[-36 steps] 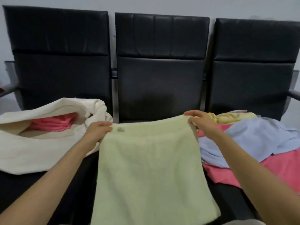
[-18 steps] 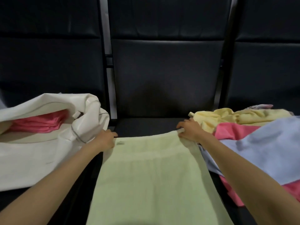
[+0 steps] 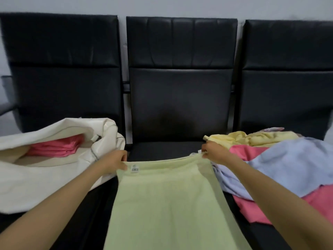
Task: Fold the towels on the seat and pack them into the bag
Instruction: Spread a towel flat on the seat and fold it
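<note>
A pale green towel (image 3: 167, 204) is spread over the middle black seat (image 3: 162, 148) and runs toward me past the frame's bottom edge. My left hand (image 3: 115, 160) pinches its far left corner, beside a small label. My right hand (image 3: 213, 154) pinches its far right corner. A cream bag (image 3: 45, 177) lies open on the left seat with a folded pink towel (image 3: 57, 147) inside. On the right seat lies a loose pile: a yellow towel (image 3: 252, 138), a light blue towel (image 3: 292, 165) and a pink towel (image 3: 320, 201).
Three black padded chair backs (image 3: 180, 69) stand in a row against a grey wall. A metal armrest (image 3: 7, 107) sticks out at the far left. The bag's rim almost touches my left hand.
The towel's far edge was held up in the air a second ago; both hands have brought it down onto the middle seat, still holding the corners. The camera dipped and rose again.
</note>
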Demonstrator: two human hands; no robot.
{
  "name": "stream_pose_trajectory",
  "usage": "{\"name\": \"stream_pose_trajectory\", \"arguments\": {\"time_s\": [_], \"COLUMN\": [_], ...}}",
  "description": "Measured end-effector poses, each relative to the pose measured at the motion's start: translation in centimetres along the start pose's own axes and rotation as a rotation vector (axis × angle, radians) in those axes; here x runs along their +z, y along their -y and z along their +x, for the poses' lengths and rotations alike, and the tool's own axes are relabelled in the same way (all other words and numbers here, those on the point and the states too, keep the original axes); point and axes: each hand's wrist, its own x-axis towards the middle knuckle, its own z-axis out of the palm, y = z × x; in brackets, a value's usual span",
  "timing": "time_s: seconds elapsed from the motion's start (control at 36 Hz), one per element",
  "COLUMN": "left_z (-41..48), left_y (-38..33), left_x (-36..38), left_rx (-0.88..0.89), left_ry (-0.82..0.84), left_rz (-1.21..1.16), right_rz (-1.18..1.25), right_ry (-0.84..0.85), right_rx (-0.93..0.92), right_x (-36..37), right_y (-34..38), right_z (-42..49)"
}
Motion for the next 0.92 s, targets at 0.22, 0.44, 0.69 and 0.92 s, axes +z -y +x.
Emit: {"name": "stream_pose_trajectory", "arguments": {"time_s": [0.22,0.44,0.69,0.92], "left_z": [-4.5,-9.8,-13.6,-15.6], "left_y": [-2.8,-8.4,-7.6,-8.4], "left_x": [-6.3,-15.3,-14.3,-16.5], "left_rx": [0.069,0.239,0.180,0.392], "left_ry": [-0.175,-0.856,-0.619,-0.628], "left_rz": [0.004,-0.454,-1.112,-1.167], "right_rz": [0.067,0.634,0.931,1.173], "right_ry": [-0.243,-0.852,-0.765,-0.774], "right_rx": [0.145,0.103,0.053,-0.132], "right_x": [-9.5,-20.5,-21.2,-23.2], "right_y": [0.6,2.0,2.4,3.5], "right_z": [-6.6,-13.6,-18.8,-21.6]}}
